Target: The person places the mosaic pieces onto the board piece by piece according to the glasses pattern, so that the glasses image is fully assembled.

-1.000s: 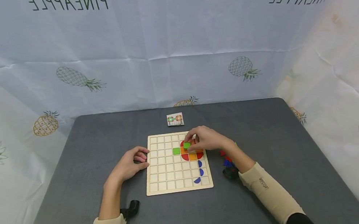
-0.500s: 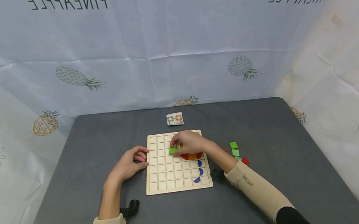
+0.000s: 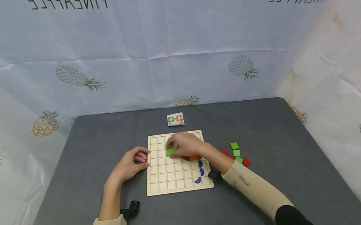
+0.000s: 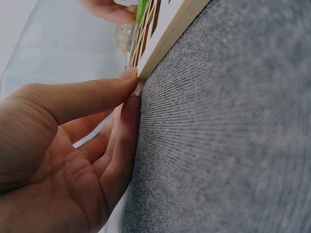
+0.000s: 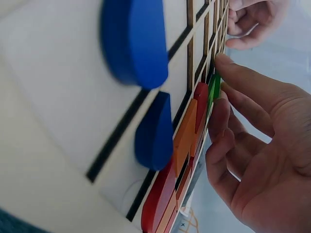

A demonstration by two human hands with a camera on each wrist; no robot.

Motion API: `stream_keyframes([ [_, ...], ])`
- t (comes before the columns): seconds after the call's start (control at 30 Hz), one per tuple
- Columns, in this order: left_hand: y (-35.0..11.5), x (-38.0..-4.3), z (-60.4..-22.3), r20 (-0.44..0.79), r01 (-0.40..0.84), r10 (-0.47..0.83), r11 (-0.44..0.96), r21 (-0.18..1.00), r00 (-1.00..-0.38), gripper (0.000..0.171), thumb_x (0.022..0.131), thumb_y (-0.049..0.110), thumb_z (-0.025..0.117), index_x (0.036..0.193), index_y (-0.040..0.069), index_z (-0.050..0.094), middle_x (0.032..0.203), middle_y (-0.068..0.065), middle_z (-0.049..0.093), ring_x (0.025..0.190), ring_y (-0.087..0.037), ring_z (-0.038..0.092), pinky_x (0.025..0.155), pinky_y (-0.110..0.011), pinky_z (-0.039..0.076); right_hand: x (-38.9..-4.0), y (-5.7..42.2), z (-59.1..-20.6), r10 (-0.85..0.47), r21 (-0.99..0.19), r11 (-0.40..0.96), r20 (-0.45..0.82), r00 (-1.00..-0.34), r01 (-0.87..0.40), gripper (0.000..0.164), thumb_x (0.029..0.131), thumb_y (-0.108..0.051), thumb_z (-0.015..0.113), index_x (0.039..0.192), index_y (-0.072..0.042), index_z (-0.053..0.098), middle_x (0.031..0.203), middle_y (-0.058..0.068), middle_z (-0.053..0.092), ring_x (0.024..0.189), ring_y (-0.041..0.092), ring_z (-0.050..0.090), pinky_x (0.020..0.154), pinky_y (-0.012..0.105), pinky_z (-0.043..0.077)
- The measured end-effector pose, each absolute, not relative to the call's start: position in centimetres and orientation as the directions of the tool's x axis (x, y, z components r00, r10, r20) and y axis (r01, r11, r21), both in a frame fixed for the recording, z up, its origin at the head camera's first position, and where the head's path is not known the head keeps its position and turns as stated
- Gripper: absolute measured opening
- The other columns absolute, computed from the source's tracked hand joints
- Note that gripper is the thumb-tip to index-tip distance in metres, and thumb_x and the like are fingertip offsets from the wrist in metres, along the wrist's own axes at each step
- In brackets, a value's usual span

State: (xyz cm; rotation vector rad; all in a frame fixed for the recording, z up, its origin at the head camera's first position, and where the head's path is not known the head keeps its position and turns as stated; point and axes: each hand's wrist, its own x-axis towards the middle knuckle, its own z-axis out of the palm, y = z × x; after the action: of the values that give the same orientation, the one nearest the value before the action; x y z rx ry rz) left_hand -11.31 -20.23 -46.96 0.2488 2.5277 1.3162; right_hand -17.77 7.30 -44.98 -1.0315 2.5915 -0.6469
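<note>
The left hand (image 3: pixel 129 164) rests at the left edge of a pale wooden grid board (image 3: pixel 162 176), its thumb and forefinger touching the edge in the head view. The left wrist view shows the thumb against the board's side, the fingers loosely bent by the cloth. Over the board, the right hand (image 3: pixel 184 145) pinches a green square tile (image 3: pixel 169 151) between thumb and fingers, low over the grid and beside another green tile (image 3: pixel 175 150). Orange (image 3: pixel 193 158) and red pieces lie partly hidden under that hand. Blue half-round pieces (image 5: pixel 154 133) sit in cells down the right side.
Loose green tiles (image 3: pixel 236 153) and red pieces (image 3: pixel 246 161) lie on the grey table (image 3: pixel 110 134) right of the board, near the right forearm. A patterned card (image 3: pixel 175 119) lies behind the board. A pineapple-print cloth (image 3: pixel 150 79) hangs at the table's back.
The right hand has moved left across the board with the green tile and lowered it to the grid. Loose pieces on the right have come into sight. The left hand stays put.
</note>
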Motion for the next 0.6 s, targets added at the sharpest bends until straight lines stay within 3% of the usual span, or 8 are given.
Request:
stream_keyframes([
  [0.23, -20.2, -11.3, -46.8, -0.172, 0.016, 0.273, 0.572, 0.820, -0.946, 0.039, 0.097, 0.003, 0.078, 0.134, 0.001, 0.065, 0.110, -0.013, 0.067, 0.097, -0.019, 0.063, 0.088, -0.034, 0.051, -17.9, 7.5, -45.0, -0.717, -0.554, 0.608, -0.075, -0.693, -0.569, 0.027, 0.095, -0.025, 0.087, 0.120, -0.017, 0.080, 0.117, -0.001, 0.080, 0.076, 0.005, 0.063, 0.073, 0.025, 0.052],
  [0.6, -20.2, -11.4, -46.8, -0.168, 0.021, 0.275, 0.575, 0.818, -0.947, 0.039, 0.098, 0.003, 0.078, 0.134, 0.000, 0.065, 0.110, -0.013, 0.067, 0.097, -0.019, 0.063, 0.090, -0.035, 0.051, -18.0, 8.9, -45.1, -0.735, -0.595, 0.572, -0.067, -0.675, -0.564, 0.027, 0.096, -0.019, 0.085, 0.122, -0.014, 0.079, 0.123, 0.003, 0.077, 0.075, 0.004, 0.062, 0.074, 0.022, 0.052],
])
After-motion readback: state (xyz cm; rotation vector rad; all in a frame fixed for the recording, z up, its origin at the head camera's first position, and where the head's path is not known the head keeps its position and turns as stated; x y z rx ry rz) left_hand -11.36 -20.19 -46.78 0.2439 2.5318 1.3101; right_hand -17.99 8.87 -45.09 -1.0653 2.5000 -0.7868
